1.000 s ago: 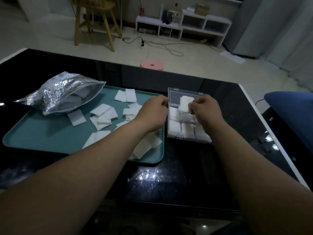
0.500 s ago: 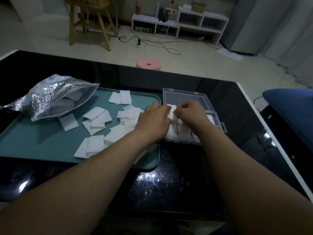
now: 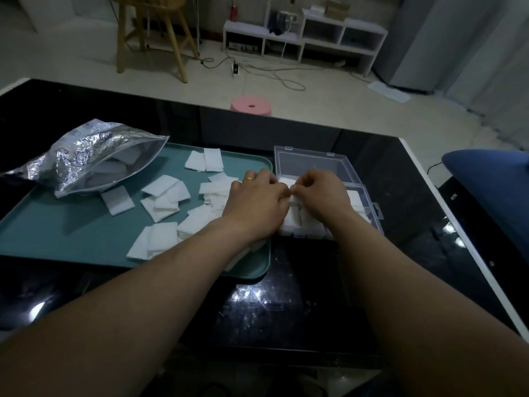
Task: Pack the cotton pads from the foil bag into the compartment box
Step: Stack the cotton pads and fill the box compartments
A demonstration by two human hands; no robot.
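A clear plastic compartment box (image 3: 369, 207) lies open on the black table, its lid (image 3: 312, 161) folded back. White cotton pads (image 3: 303, 222) fill its near compartments. My left hand (image 3: 257, 202) and my right hand (image 3: 323, 196) meet over the box's left side, fingers curled down onto a stack of pads (image 3: 292, 196) between them. Several loose pads (image 3: 163, 196) are scattered on the teal tray (image 3: 57, 239). The crinkled foil bag (image 3: 94, 156) lies open on the tray's far left, with pads inside.
The tray sits directly left of the box. A blue cushion (image 3: 492, 184) is past the table's right edge. Beyond the table are a pink stool (image 3: 251, 106), a wooden chair (image 3: 151, 32), floor cables and a white shelf unit (image 3: 315, 38).
The pad stack held upright above the box a second ago has come down into the box. Both hands have lowered and closed together over it.
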